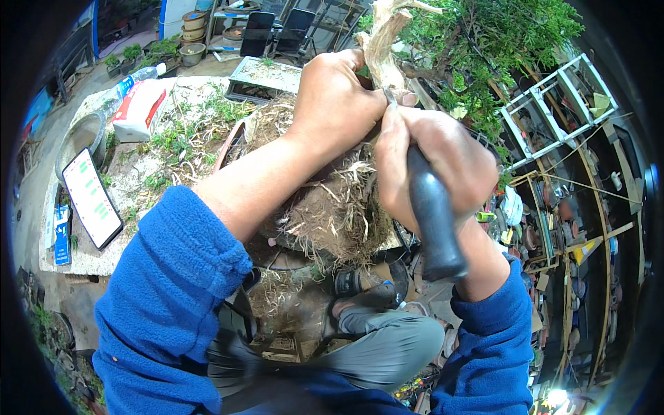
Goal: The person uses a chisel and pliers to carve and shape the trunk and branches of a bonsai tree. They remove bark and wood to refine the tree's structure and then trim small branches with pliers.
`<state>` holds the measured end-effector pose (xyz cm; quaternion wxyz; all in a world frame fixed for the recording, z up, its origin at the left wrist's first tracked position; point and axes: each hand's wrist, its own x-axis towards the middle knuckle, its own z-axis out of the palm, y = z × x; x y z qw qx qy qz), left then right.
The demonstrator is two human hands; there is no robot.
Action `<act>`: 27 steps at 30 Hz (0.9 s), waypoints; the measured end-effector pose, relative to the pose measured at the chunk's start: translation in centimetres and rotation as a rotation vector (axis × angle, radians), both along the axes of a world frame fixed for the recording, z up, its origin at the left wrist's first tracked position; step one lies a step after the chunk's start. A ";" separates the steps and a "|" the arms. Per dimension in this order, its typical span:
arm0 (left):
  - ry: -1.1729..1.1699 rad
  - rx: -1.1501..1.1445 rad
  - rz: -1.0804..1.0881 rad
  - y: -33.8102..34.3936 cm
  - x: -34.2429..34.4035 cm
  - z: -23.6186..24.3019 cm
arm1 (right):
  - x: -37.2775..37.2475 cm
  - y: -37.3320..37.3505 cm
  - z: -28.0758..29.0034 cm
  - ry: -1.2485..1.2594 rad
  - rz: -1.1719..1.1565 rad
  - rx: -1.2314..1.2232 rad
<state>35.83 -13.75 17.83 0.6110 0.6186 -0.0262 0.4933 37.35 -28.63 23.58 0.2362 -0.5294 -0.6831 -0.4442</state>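
Note:
My left hand (335, 104) is closed round the pale, weathered trunk (384, 41) of a small tree at the upper middle, its thumb beside a metal blade (389, 97). My right hand (449, 162) grips the black handle (436, 228) of that hand tool, with the blade against the wood just below the bare, forked top. Green foliage (498, 41) spreads to the right of the trunk. Beneath my hands lies a mass of soil and shredded fibrous roots (325, 207), partly hidden by my left forearm.
On the pale slab (138, 169) at left are a phone (92, 198), a blue packet (61, 235), a red-and-white pack (138, 114), a bottle (131, 79) and a bucket (76, 149). A metal frame (553, 111) and cluttered shelving (574, 249) stand right; pots (192, 54) sit behind.

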 end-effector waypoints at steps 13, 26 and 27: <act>0.074 -0.037 -0.209 0.5 -1.8 0.8 | 2.5 -1.8 0.3 0.011 0.111 -0.065; 0.003 -0.367 -0.715 2.1 -2.6 1.0 | 1.4 -2.1 1.4 0.364 0.106 -0.115; -0.013 -0.345 -0.711 2.1 -2.5 0.9 | 1.4 -2.1 1.5 0.344 0.098 -0.101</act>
